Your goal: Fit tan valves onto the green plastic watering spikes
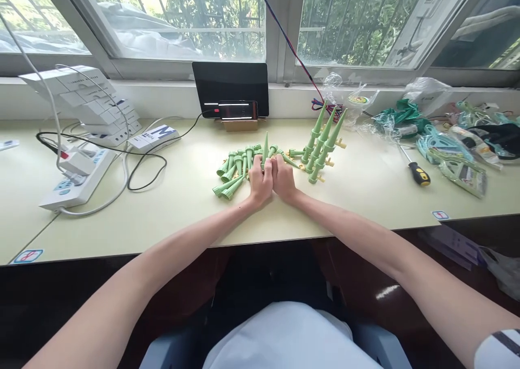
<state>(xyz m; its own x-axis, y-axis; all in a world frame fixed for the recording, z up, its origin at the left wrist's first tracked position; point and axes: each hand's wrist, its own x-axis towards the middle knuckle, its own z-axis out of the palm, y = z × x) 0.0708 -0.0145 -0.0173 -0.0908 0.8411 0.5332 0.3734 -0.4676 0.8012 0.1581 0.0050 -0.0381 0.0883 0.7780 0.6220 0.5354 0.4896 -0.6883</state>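
My left hand (260, 182) and my right hand (284, 179) meet over the table with their fingers closed. Between them they grip a green plastic watering spike (265, 146), its pointed tip up; its lower part is hidden by my fingers. To the left and behind lies a pile of loose green watering spikes (233, 187), with bits of yellow showing among them. On the right, several spikes (324, 149) stand tip up in a close row, with small yellow valves sticking out to their right side.
A tablet (231, 84) and a phone (238, 110) lean at the back. To the left are a power strip (83, 182), cables and stacked white boxes (95, 101). A screwdriver (418, 173) and plastic-bagged items (444, 144) lie on the right. The table's front edge runs under my forearms.
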